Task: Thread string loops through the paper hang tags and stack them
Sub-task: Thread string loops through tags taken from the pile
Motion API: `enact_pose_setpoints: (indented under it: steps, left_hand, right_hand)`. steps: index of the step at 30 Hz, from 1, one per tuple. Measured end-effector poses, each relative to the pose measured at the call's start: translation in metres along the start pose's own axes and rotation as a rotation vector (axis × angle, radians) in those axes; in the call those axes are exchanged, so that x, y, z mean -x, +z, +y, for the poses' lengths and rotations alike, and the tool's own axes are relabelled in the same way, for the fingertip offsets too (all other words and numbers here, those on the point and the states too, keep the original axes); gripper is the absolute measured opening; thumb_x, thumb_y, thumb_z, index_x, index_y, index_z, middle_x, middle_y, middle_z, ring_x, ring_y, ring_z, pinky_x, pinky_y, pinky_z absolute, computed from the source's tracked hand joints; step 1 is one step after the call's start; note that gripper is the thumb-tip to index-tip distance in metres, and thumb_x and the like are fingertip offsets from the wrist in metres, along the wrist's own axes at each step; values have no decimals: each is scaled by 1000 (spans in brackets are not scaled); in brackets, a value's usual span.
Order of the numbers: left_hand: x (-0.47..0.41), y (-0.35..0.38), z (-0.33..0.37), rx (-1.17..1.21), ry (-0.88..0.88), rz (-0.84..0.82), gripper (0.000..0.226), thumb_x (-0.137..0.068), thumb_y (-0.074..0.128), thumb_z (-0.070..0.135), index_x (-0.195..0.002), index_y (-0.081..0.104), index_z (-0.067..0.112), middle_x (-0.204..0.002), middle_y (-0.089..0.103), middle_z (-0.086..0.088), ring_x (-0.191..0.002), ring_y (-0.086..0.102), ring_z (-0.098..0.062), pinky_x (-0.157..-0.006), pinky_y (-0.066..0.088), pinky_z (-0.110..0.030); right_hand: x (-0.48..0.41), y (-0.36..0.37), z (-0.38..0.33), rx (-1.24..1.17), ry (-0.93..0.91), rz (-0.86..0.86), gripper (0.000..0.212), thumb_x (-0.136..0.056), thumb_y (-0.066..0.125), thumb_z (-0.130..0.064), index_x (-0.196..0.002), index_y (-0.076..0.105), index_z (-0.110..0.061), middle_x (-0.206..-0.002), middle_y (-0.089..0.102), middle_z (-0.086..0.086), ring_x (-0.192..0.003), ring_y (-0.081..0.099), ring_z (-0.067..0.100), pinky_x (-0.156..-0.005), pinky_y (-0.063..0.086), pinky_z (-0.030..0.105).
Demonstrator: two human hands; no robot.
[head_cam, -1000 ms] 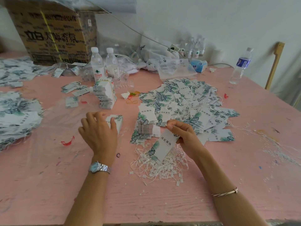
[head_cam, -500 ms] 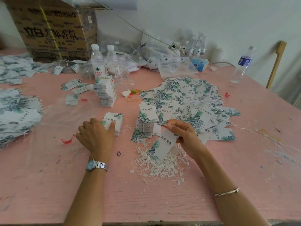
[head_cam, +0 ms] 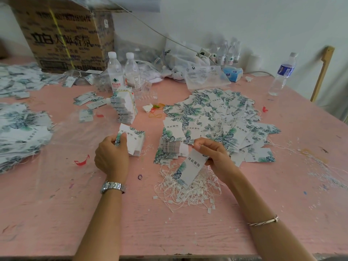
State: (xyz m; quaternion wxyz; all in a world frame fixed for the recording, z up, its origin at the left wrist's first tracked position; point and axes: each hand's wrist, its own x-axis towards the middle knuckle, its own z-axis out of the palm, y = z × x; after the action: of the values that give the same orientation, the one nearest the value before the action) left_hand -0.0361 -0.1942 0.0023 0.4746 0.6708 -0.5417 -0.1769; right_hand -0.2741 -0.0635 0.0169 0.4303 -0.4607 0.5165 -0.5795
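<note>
Pinching the top hang tag (head_cam: 131,137) of a small stack (head_cam: 139,147) with the left hand (head_cam: 112,157), fingers curled on its near end. Further right, clamping a second hang tag (head_cam: 188,170) in the right hand (head_cam: 214,155), slanted above the string loops (head_cam: 188,194) on the pink bench (head_cam: 169,232).

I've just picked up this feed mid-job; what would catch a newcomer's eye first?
The right hand pinches a leaf-print tag above a tangle of white string loops near the front of the pink table. The left hand pinches the top tag of a small stack to its left, and a wide heap of tags spreads behind the right hand.
</note>
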Motion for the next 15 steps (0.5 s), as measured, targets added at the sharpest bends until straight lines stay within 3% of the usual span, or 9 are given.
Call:
enact_pose_setpoints:
  steps: [4,9,12,15]
  left_hand:
    - [-1,2,-2,-67,19,26,38,-94,65,42,-110,74,9,-108,70,-17,-96,62,-41,-65,38,-38]
    - [0,6,-2,-110,78,77,30,-92,70,35,-109,75,11,-114,59,-15,-100,52,-39,-73,34,-38]
    - [0,8,2,16,118,108,34,-93,69,37,-98,75,4,-102,61,-16,-91,56,-38,-70,41,-41]
    - [8,8,10,316,227,76,36,-96,68,34,-77,65,3,-76,58,-9,-66,54,-15,-56,43,-31]
  right_hand:
    - [0,0,-1,-6,9,3,18,-73,77,-43,-71,69,-26,-73,58,-8,-64,51,10,-47,30,12]
    - [1,0,-2,-13,18,17,18,-71,78,-42,-71,70,-26,-73,59,-6,-67,51,14,-46,29,13]
    - [1,-1,-3,-13,22,31,17,-72,78,-40,-71,70,-25,-71,59,-5,-65,52,13,-45,28,13]
    - [1,0,-3,-16,22,40,11,-79,74,-32,-71,70,-25,-70,60,-6,-63,51,11,-44,28,13]
